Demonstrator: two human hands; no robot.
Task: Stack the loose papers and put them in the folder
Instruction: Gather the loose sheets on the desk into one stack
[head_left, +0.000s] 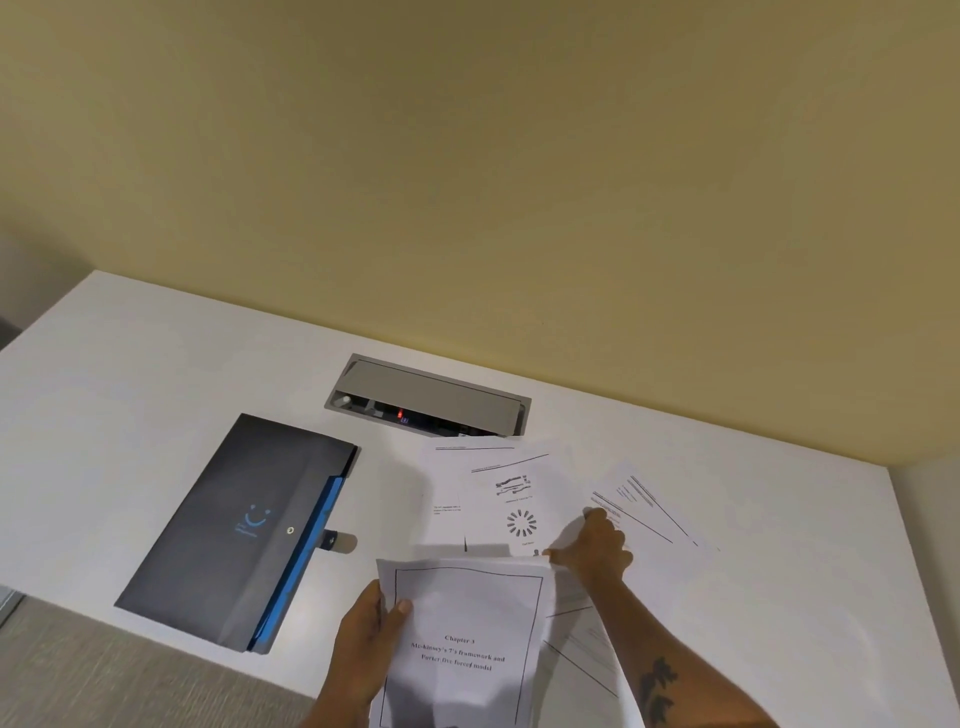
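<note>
Chapter sheet (462, 644): pinched at its left edge by left hand (371, 639). Loose papers (519, 499): fanned on white table (156, 374), touched by half-open right hand (597, 545). Dark folder (234, 525): laid flat, leftward, apart.

The table (156, 364) was plain white, and the wall (467, 156) behind its far edge was a flat pale yellow. Toward the left edge lay a dark grey folder (228, 525) with a bright blue strip along its right side and a small light blue smiling mark. The papers (519, 499) were white with black print and ruled lines; one carried a ring of black dashes. The held sheet (462, 639) bore a thin black border.
</note>
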